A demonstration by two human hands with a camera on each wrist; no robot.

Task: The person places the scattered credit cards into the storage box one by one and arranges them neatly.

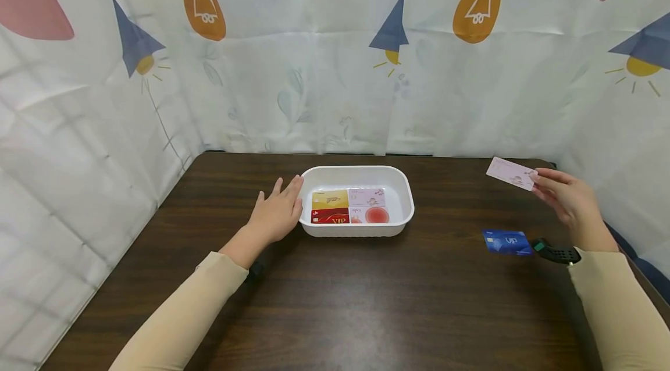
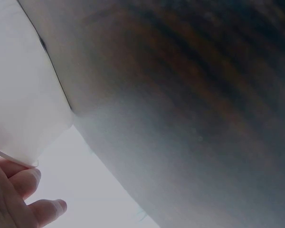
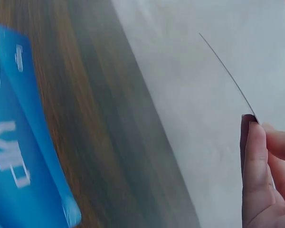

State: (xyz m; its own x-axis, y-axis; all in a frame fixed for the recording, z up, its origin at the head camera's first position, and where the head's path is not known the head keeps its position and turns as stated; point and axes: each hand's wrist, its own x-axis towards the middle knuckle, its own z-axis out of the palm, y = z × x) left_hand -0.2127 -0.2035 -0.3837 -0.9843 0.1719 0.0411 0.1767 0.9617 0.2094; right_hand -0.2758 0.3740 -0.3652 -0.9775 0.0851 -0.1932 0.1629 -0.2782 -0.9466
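My right hand (image 1: 567, 196) pinches a pale pink card (image 1: 510, 173) by its right end, above the table's far right part. In the right wrist view that card (image 3: 228, 76) shows edge-on as a thin line. Below it, a blue VIP card (image 1: 506, 242) lies on the table. My left hand (image 1: 277, 211), fingers extended, touches the left rim of a white plastic tray (image 1: 356, 230). Inside the tray lie a gold card (image 1: 330, 199), a red VIP card (image 1: 330, 216), a pale pink card (image 1: 366, 197) and a card with a red circle (image 1: 376, 215).
The dark wood table (image 1: 356, 301) spreads around the tray. Printed white fabric (image 1: 340, 86) hangs behind its far edge and along both sides. A dark band with a black device (image 1: 556, 252) is on my right wrist, beside the blue card.
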